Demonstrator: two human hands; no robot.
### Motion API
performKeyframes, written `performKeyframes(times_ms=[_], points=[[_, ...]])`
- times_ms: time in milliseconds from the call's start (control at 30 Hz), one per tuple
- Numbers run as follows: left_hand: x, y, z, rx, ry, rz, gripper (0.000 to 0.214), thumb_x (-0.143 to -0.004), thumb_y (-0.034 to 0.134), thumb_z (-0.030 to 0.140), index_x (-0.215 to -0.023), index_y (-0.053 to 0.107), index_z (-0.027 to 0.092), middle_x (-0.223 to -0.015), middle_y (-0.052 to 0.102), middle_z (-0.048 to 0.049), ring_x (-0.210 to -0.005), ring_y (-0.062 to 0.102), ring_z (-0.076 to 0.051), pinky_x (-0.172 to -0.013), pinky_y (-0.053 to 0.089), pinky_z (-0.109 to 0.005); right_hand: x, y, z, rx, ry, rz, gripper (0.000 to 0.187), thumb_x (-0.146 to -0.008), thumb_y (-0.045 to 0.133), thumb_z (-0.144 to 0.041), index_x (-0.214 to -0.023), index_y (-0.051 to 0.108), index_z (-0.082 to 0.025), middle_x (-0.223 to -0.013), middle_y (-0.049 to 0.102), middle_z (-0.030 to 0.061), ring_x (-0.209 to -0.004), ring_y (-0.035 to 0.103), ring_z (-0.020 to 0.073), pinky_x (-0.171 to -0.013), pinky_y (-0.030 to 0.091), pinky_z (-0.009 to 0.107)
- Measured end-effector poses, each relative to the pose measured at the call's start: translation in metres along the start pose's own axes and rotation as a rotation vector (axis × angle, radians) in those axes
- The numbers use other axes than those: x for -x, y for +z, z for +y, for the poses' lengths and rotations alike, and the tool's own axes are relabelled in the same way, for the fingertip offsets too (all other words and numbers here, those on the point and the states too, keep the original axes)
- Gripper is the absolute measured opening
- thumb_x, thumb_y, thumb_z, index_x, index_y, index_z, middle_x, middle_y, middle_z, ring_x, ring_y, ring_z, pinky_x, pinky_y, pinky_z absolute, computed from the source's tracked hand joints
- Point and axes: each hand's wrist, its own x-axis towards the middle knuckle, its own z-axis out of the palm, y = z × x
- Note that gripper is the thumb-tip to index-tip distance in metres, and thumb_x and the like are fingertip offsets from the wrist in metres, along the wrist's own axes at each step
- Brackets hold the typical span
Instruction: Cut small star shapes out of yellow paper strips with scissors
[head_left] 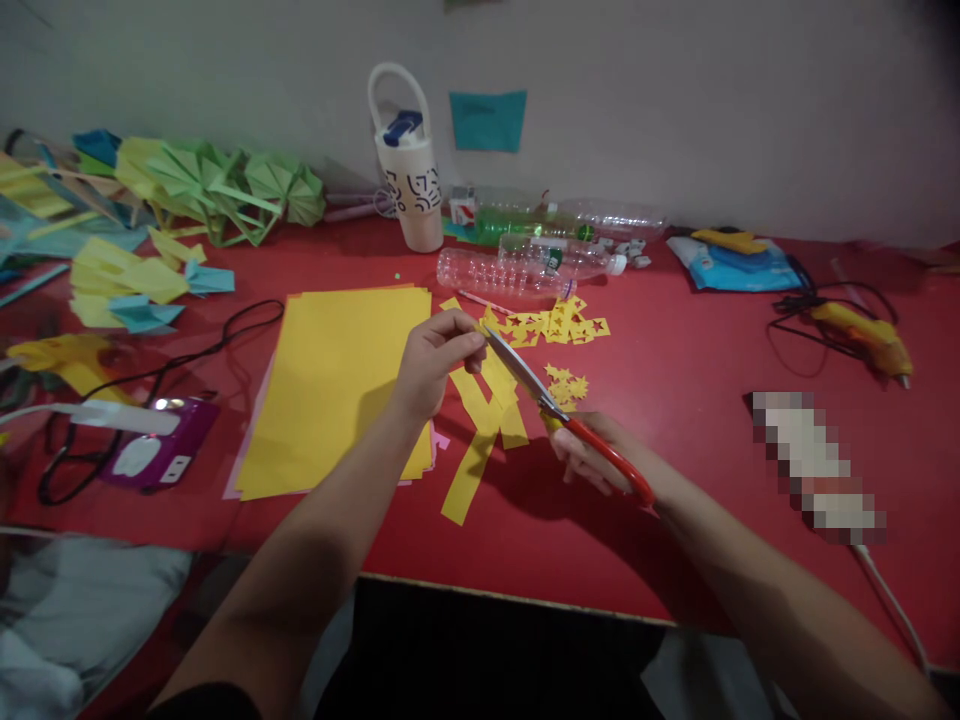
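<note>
My left hand (433, 357) is pinched shut on a small folded piece of yellow paper (481, 331) above the red table (675, 400). My right hand (592, 455) grips red-handled scissors (559, 408), whose blades point up-left and meet the paper at my left fingertips. Yellow paper strips (480, 430) lie crossed on the table under the hands. A stack of yellow sheets (337, 385) lies to the left of them. Small yellow cut-out shapes (559, 325) are scattered just behind the scissors.
Clear plastic bottles (517, 270) and a white bottle bag (411, 190) stand at the back. Folded green and yellow paper pieces (217, 185) fill the back left. A yellow glue gun (862, 335) lies right, a purple device (161, 450) with black cables left.
</note>
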Motion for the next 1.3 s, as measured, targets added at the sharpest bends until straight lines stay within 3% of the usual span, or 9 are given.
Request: performKeyframes(times_ms=[500, 833, 1033, 1300], points=[[-0.002, -0.0012, 0.0055, -0.001, -0.052, 0.005, 0.009, -0.06, 0.068, 0.022, -0.058, 0.061, 0.018, -0.049, 0.057, 0.0049, -0.043, 0.051, -0.005, -0.044, 0.043, -0.02, -0.0001, -0.0015, 0.0043, -0.007, -0.028, -0.018, 0.052, -0.077, 0.061, -0.07, -0.06, 0.042, -0.025, -0.031, 0.036, -0.0125, -0.026, 0.034, 0.0068, -0.048, 0.054, 0.029], [-0.0013, 0.0002, 0.0076, -0.019, -0.059, 0.015, 0.008, -0.059, 0.067, 0.022, -0.056, 0.06, 0.018, -0.048, 0.057, 0.0044, -0.043, 0.05, -0.005, -0.043, 0.043, -0.019, 0.0006, -0.0013, 0.0006, 0.039, 0.046, 0.008, 0.05, -0.079, 0.062, -0.065, -0.06, 0.041, -0.025, -0.031, 0.036, -0.012, -0.027, 0.035, 0.0064, -0.046, 0.052, 0.028], [-0.0009, 0.0009, 0.0086, -0.022, -0.067, 0.022, 0.009, -0.057, 0.067, 0.023, -0.056, 0.059, 0.019, -0.047, 0.056, 0.0045, -0.043, 0.049, -0.005, -0.043, 0.043, -0.02, 0.002, -0.0007, -0.0017, 0.036, 0.039, 0.017, 0.055, -0.072, 0.064, -0.073, -0.058, 0.04, -0.025, -0.031, 0.036, -0.0115, -0.028, 0.039, 0.0075, -0.043, 0.05, 0.026], [-0.0007, -0.0004, 0.0078, -0.017, -0.069, 0.014, 0.009, -0.059, 0.067, 0.023, -0.057, 0.06, 0.018, -0.048, 0.057, 0.0045, -0.044, 0.05, -0.005, -0.044, 0.042, -0.02, 0.0016, -0.0016, 0.0013, 0.017, 0.005, -0.009, 0.055, -0.073, 0.062, -0.074, -0.059, 0.04, -0.025, -0.032, 0.035, -0.0122, -0.026, 0.037, 0.0071, -0.044, 0.051, 0.027]])
